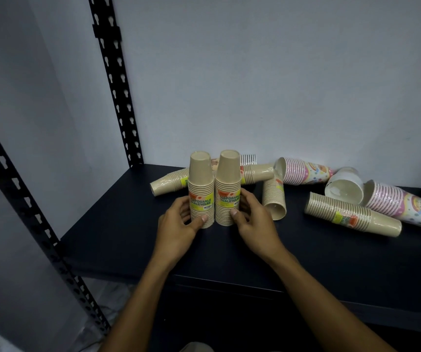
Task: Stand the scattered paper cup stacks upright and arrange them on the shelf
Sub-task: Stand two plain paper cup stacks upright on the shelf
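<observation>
Two beige paper cup stacks stand upright side by side, bottoms up, on the dark shelf [117, 224]. My left hand [178, 222] grips the left stack [201, 189] near its base. My right hand [251, 217] grips the right stack [228, 186] the same way. Behind them lie two beige stacks on their sides, one to the left [168, 182] and one to the right [256, 173]. Another beige stack [274, 199] lies pointing toward me. Farther right lie a beige stack [351, 215] and two pink patterned stacks [303, 171] [405, 203].
A white cup stack [344, 186] lies with its mouth toward me between the pink ones. Black slotted uprights [114, 80] [13, 189] frame the shelf's left side. A pale wall closes the back. The shelf's front edge runs just below my wrists.
</observation>
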The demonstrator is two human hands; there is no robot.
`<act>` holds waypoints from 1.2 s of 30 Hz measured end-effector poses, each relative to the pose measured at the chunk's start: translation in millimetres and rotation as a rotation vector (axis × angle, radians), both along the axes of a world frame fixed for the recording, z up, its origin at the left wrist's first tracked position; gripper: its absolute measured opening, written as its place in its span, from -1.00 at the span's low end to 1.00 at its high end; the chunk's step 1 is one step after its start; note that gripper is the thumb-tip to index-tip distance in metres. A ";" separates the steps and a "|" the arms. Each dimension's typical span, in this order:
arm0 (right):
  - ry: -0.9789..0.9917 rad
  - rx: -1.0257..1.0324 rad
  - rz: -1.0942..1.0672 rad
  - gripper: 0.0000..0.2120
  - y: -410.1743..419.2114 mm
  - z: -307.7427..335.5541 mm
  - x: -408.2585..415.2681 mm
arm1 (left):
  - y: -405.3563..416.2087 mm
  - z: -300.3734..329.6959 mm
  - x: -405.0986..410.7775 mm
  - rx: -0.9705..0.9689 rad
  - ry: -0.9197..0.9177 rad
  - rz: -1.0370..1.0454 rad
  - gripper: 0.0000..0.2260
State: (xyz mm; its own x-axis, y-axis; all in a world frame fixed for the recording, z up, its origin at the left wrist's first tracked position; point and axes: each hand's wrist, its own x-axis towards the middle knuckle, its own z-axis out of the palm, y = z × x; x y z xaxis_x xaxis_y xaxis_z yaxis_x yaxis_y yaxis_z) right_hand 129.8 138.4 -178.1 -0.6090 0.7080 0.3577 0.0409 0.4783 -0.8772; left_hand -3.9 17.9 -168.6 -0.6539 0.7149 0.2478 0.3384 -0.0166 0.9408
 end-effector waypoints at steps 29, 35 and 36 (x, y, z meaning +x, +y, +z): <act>-0.027 -0.026 0.180 -0.55 -62.6 0.5 -120.0 | -75.5 -0.4 -78.3 -0.030 -0.054 0.383 -0.54; -0.027 -0.021 0.180 -0.62 -80.7 6.0 -171.2 | -84.9 4.0 -116.2 -0.071 -0.025 0.502 -0.58; -0.031 -0.017 0.173 -0.63 -82.0 7.4 -177.7 | -84.2 5.5 -121.0 -0.082 -0.013 0.517 -0.59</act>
